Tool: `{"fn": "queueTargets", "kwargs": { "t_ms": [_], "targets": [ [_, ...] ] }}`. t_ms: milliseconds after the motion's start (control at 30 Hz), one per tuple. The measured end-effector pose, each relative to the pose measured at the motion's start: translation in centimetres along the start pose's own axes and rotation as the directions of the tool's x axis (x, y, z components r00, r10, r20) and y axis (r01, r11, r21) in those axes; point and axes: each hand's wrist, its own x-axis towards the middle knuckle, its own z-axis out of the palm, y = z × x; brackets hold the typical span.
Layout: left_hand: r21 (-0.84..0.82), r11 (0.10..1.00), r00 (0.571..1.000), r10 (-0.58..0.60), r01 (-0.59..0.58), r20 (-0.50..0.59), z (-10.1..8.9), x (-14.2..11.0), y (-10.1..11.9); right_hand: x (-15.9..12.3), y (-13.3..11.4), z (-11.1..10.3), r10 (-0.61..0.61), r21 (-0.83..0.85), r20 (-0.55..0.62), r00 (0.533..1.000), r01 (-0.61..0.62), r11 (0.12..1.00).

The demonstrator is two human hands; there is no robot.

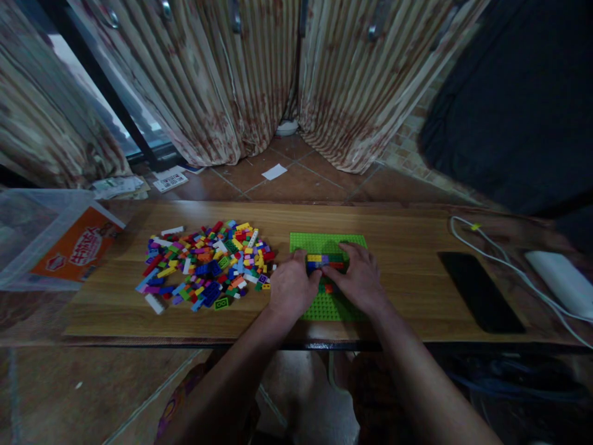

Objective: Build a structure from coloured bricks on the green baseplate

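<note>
A bright green baseplate (328, 241) lies on the wooden table in front of me. On it stands a low block of toy bricks (319, 259) in yellow, purple, blue, red and dark green. My left hand (293, 284) grips the block's left end, fingers curled and thumb at the near side. My right hand (360, 277) holds the right end, its thumb meeting the bricks near my left thumb. An orange-red brick (328, 288) shows on the plate just below the thumbs. My fingers partly hide the block's ends.
Left of the plate spreads a pile of loose toy bricks (210, 269). A clear plastic bin (28, 204) with an orange label stands at the table's left end. To the right lie a black phone (479, 290), a white power bank (563, 281) and a white cable (503, 253).
</note>
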Motion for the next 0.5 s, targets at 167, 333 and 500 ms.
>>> {"fn": "queueTargets", "kwargs": {
  "t_ms": [167, 333, 500],
  "targets": [
    [-0.095, 0.989, 0.994, -0.108, 0.109, 0.021, 0.1, 0.9, 0.1, 0.0, 0.2, 0.4, 0.015, 0.024, -0.017, 1.0, -0.015, 1.0],
    [-0.172, 0.976, 0.99, -0.133, 0.138, 0.04, 0.4, 1.5, -0.1, 0.1, 0.2, 0.5, 0.026, 0.047, -0.018, 0.999, -0.025, 0.999],
    [-0.147, 0.977, 0.988, -0.144, 0.151, 0.057, 0.5, 2.0, -0.4, 0.2, -0.3, 0.4, 0.054, 0.035, 0.026, 0.998, -0.055, 0.998]
  ]
}}
